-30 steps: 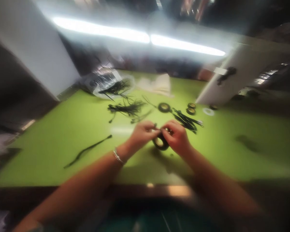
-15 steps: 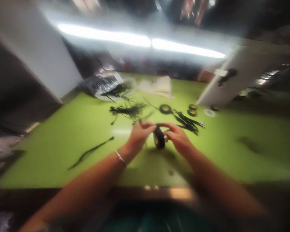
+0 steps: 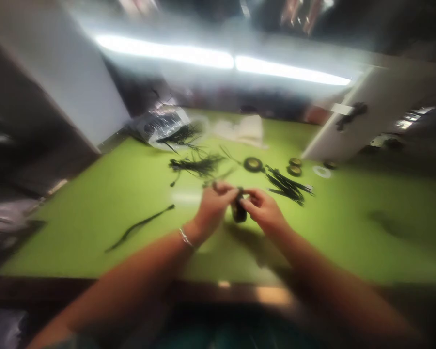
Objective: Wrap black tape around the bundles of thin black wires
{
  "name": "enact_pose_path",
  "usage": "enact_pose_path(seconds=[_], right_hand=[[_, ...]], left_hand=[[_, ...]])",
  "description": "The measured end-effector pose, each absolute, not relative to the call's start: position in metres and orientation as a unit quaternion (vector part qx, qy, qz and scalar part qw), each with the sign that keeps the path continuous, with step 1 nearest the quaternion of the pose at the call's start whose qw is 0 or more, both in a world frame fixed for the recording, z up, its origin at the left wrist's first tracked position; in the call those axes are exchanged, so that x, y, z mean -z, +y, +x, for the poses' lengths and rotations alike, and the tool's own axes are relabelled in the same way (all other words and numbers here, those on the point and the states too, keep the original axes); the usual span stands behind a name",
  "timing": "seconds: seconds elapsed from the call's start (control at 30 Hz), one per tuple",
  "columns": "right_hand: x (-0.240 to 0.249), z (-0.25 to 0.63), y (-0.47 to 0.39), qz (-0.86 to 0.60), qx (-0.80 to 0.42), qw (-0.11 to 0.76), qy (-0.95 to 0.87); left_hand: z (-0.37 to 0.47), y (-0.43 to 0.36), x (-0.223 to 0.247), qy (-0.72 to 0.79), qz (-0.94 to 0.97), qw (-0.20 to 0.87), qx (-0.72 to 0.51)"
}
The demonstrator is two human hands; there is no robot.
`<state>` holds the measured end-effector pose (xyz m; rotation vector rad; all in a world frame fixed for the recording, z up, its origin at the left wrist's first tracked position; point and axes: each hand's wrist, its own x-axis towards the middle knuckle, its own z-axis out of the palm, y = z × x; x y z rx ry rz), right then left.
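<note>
Partway, by the look of it: black tape roll [image 3: 239, 214] held above the green counter [image 3: 76, 208].
Fingers of your left hand [image 3: 215, 203] and right hand [image 3: 264, 207] pinch its top; finer detail blurs. One black cable [image 3: 140, 226] lies apart, perhaps done; the loose cable bunch [image 3: 198, 166] beyond looks not yet worked.

Right of the right hand [image 3: 263, 207], the worktop [image 3: 349, 228] leaves a wide passage; forward, a tape roll [image 3: 253, 170] and black strips [image 3: 285, 186] obstruct, loose wires [image 3: 196, 166] block forward-left, and a lone cable [image 3: 140, 224] lies leftward.
</note>
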<state>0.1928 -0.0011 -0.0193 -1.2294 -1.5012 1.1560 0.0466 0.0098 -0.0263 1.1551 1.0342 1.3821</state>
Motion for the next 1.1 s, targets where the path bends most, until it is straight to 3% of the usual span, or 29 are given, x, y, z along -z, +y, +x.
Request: enact_pose_path(seconds=[0.23, 0.5, 1.1], right_hand=[[0.021, 0.189, -0.006, -0.509, -0.376, 0.403, -0.661], [0.02, 0.2, 0.004, -0.526, -0.283, 0.449, -0.664], [0.028, 0.197, 0.007, -0.52, -0.384, 0.496, -0.579]], left_hand=[[0.046, 0.014, 0.033, 0.416, 0.378, 0.61, -0.558], [0.048, 0.014, 0.041, 0.439, 0.419, 0.608, -0.512], [0.051, 0.011, 0.033, 0.428, 0.475, 0.566, -0.52]])
